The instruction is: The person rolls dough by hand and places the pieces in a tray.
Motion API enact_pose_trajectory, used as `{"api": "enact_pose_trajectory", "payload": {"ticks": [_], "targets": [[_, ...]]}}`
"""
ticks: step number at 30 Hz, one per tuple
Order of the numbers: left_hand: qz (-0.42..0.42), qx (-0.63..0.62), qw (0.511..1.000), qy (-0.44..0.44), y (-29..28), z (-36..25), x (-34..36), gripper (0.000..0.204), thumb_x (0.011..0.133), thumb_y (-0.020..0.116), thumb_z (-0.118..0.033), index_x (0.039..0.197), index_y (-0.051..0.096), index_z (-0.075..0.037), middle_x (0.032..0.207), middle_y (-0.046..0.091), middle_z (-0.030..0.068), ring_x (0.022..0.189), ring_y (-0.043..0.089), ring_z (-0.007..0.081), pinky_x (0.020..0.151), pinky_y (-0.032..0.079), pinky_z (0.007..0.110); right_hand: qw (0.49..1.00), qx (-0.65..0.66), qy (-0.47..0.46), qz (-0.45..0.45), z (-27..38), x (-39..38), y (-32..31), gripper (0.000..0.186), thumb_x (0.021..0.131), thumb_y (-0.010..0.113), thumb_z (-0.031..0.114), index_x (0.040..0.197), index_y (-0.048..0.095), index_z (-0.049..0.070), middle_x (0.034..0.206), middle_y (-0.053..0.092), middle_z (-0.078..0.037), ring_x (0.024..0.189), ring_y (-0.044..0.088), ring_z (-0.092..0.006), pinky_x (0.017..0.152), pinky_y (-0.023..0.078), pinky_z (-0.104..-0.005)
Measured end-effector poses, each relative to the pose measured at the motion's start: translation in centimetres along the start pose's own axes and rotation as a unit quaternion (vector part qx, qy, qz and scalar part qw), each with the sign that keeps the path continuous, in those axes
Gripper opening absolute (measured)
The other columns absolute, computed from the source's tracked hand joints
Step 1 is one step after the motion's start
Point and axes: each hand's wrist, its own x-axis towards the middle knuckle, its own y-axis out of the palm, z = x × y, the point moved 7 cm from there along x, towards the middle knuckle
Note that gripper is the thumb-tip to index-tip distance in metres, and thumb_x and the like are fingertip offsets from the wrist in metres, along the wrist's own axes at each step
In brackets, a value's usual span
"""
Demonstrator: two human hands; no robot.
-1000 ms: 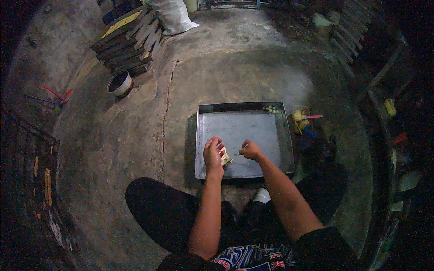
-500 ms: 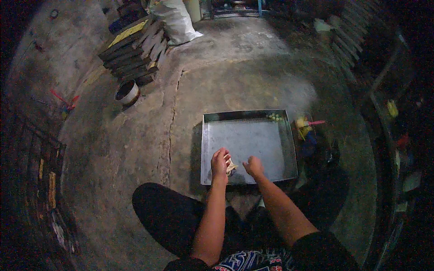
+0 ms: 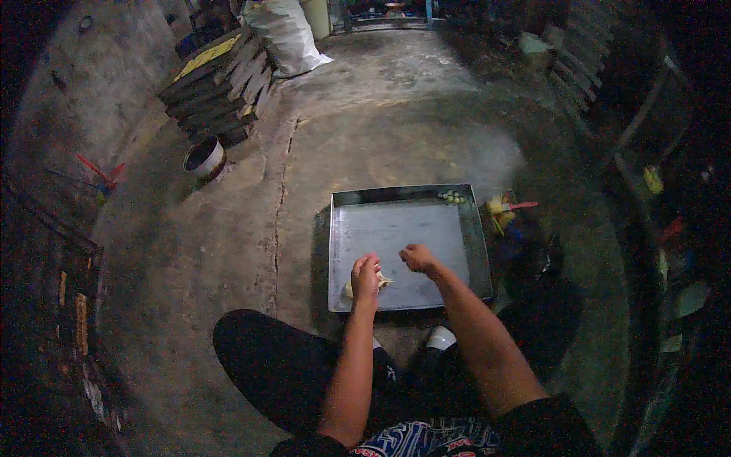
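Head view: we look down on the left hand [image 3: 366, 276] over the near left part of a metal tray [image 3: 403, 232]. It is curled around a pale piece [image 3: 383, 281], its fingers bent over the top. The piece shows mostly to the right of the fingers, where its edge is ragged and pointed; a little more pale stuff shows on the left, by the wrist, and we cannot tell whether it is the same piece. Nor can we tell whether the piece touches the tray beneath.

The right hand [image 3: 417, 257] is over the tray too, just beside the left and a little farther out, apart from the piece. Its fingers are drawn in together; we cannot tell whether they pinch anything.

In the tray's far right corner we see a cluster of small green balls [image 3: 451, 197], well apart from both hands. Just outside the tray on the right are a brush [image 3: 524, 205] with a pinkish-red handle and some yellow stuff [image 3: 497, 207], all dim.

The tray sits on the concrete floor [image 3: 381, 145], between us and a long crack. Farther left we see a white pot [image 3: 204, 157], a stack of boards [image 3: 213, 87] and a white sack [image 3: 287, 39].
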Motion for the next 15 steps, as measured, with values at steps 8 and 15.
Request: {"api": "enact_pose_trajectory", "payload": {"ticks": [8, 15], "targets": [[0.234, -0.238, 0.92, -0.207, 5.7, -1.6, -4.7, 0.055, 0.098, 0.05, -0.045, 0.133, 0.05, -0.003, 0.121, 0.063, 0.0116, 0.106, 0.063, 0.0211, 0.095, 0.051, 0.035, 0.973, 0.035, -0.219, 0.07, 17.0, -13.4, -7.6, 0.023, 0.092, 0.061, 0.018, 0.109, 0.061, 0.003, 0.097, 0.071, -0.017, 0.078, 0.068, -0.0288, 0.07, 0.054, -0.0369], [0.26, -0.223, 0.928, -0.143, 5.0, -4.4, -5.2, 0.034, 0.1, 0.055, -0.024, 0.125, 0.056, -0.001, 0.12, 0.063, 0.0097, 0.111, 0.061, 0.0187, 0.103, 0.047, 0.032, 0.858, -0.334, -0.372, -0.118, 20.8, -17.7, -9.1, 0.021, 0.089, 0.065, 0.025, 0.103, 0.065, 0.009, 0.104, 0.07, -0.007, 0.103, 0.058, -0.0282, 0.088, 0.048, -0.0411]]}}
